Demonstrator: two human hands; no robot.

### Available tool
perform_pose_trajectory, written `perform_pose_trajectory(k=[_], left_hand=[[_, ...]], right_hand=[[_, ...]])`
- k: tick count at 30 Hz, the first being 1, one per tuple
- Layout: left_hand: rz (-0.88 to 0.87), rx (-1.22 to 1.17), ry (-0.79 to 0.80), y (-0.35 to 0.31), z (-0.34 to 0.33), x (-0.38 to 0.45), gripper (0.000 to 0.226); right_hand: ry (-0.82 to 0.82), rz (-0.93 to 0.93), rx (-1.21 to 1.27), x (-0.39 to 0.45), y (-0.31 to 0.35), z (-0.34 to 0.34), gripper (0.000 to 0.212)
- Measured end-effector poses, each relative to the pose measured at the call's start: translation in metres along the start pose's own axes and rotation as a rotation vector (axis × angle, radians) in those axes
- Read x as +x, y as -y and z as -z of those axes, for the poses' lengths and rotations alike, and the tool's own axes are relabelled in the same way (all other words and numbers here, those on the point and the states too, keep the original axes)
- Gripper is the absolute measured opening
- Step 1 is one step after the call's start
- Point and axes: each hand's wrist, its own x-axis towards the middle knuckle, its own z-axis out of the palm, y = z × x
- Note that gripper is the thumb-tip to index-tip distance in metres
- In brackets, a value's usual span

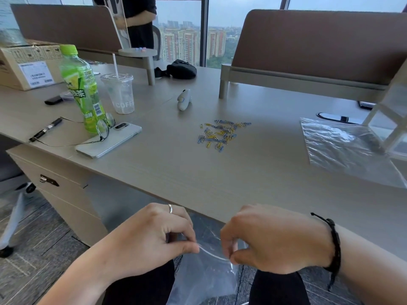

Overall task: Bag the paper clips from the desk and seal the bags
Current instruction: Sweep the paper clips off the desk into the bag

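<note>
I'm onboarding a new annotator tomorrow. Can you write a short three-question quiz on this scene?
1. True or false: the paper clips are already inside a bag.
2. Which object is propping up the glasses? A) the cup B) the phone C) the cardboard box
3. What do the left hand and right hand pinch between them?

Key
1. False; they lie loose on the desk.
2. B, the phone.
3. The top edge of a clear plastic bag, held below the desk edge.
</note>
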Motion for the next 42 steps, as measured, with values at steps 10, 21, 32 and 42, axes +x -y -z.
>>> perform_pose_trajectory(k=[10,21,32,42], left_hand=[[0.019,0.086,0.116,-0.003,0.006,-0.001,0.006],[-0.033,0.057,0.179,-0.001,0.006,0.004,0.013],[-0.031,0.045,0.119,0.013,0.003,0.002,0.013],[0.0,0.044,0.105,0.02,0.001,0.0,0.017]], right_hand=[[-0.042,-0.032,0.035,0.002,0.001,0.003,0.017],[-0.049,0.106,0.456,0.021,-0.024,0.015,0.01],[-0.671,-0.485,0.308,0.16,-0.159,0.038,0.068],[-0.506,-0.242,0.136,0.156,-0.137,0.026,0.059]])
